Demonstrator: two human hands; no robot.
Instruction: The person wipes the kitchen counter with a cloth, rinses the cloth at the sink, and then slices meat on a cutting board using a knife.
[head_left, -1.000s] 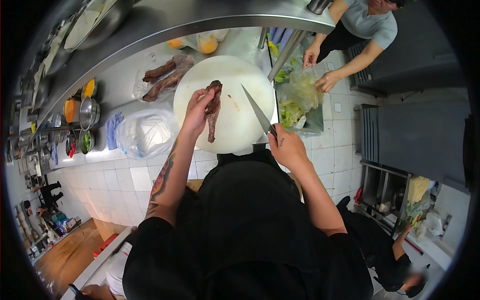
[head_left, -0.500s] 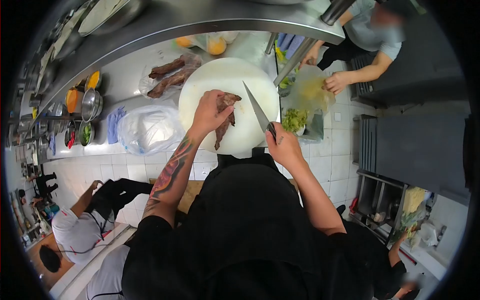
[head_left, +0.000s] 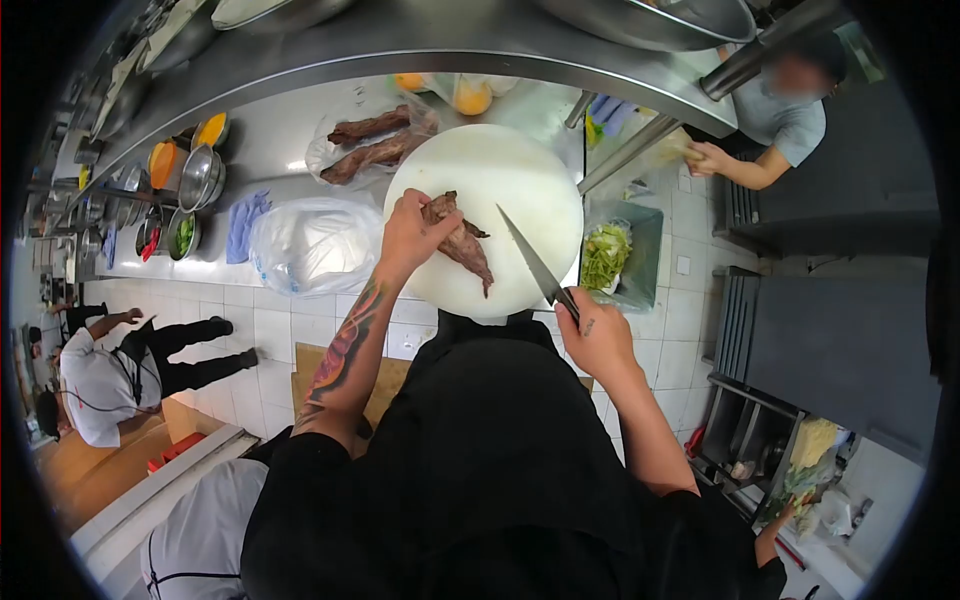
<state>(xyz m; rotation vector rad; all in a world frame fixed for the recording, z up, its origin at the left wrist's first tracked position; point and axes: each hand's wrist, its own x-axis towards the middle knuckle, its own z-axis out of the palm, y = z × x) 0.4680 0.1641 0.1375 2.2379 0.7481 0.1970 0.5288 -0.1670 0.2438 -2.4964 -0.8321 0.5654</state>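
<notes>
A round white cutting board (head_left: 510, 165) lies on the steel counter in front of me. My left hand (head_left: 412, 235) has its fingers closed on a dark brown piece of meat (head_left: 468, 252) at the board's left part. The handle of a long knife (head_left: 530, 256) is in my right hand (head_left: 598, 338), at the board's lower right edge. Its blade points up and left over the board, apart from the meat. More dark meat (head_left: 375, 150) lies in a clear plastic bag behind and to the left of the board.
Left of the board are a clear plastic bag (head_left: 315, 245), a blue cloth (head_left: 243, 225) and metal bowls (head_left: 200, 178). A bin with greens (head_left: 607, 255) stands at right. A steel shelf (head_left: 450, 50) crosses above. Co-workers are at upper right (head_left: 790, 125) and left (head_left: 110, 375).
My left hand has lowered from holding the meat up to gripping it near the board, and the meat now slants down to the right. The knife has shifted slightly right and down in view.
</notes>
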